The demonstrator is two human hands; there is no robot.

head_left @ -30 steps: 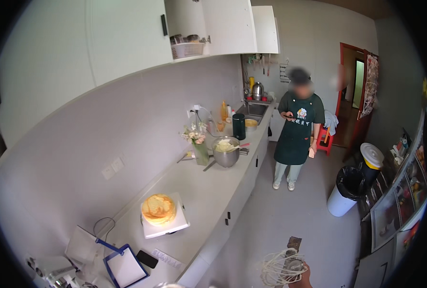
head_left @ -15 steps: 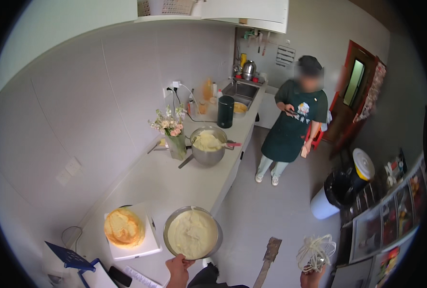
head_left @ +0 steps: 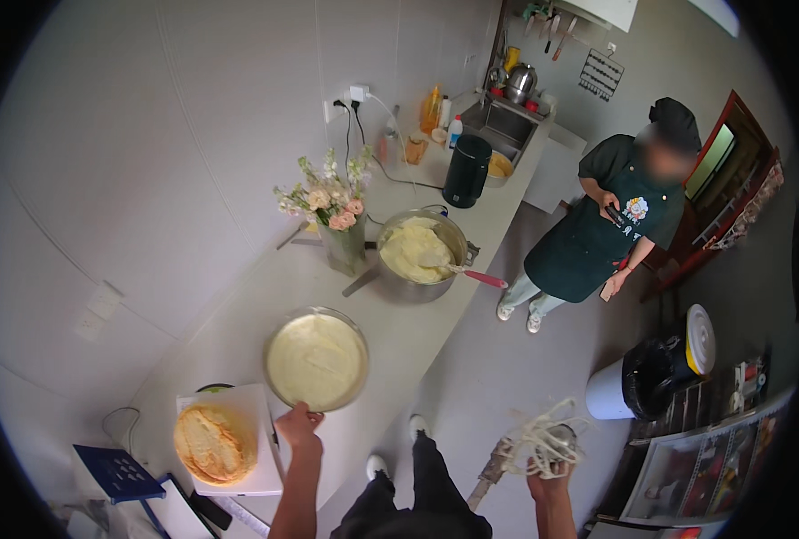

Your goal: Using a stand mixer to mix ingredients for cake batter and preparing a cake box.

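My left hand pinches the near rim of a round metal bowl on the counter. Smooth pale cream batter fills much of it. Out over the floor to the right, my right hand grips a wire whisk with its wires upward and coated in pale cream. A golden round sponge cake lies on a white square board or scale, left of my left forearm. Farther along the counter, a metal pot holds pale yellow cream and a red-handled spatula.
A flower vase, a dark cylindrical appliance and a sink line the counter. A person in a dark apron stands ahead, holding a phone. Bins stand right. A long brownish tool shows beside the whisk.
The batter bowl has slid farther onto the counter, away from its front edge, with my left hand still on its rim. The whisk has come left. My view has shifted.
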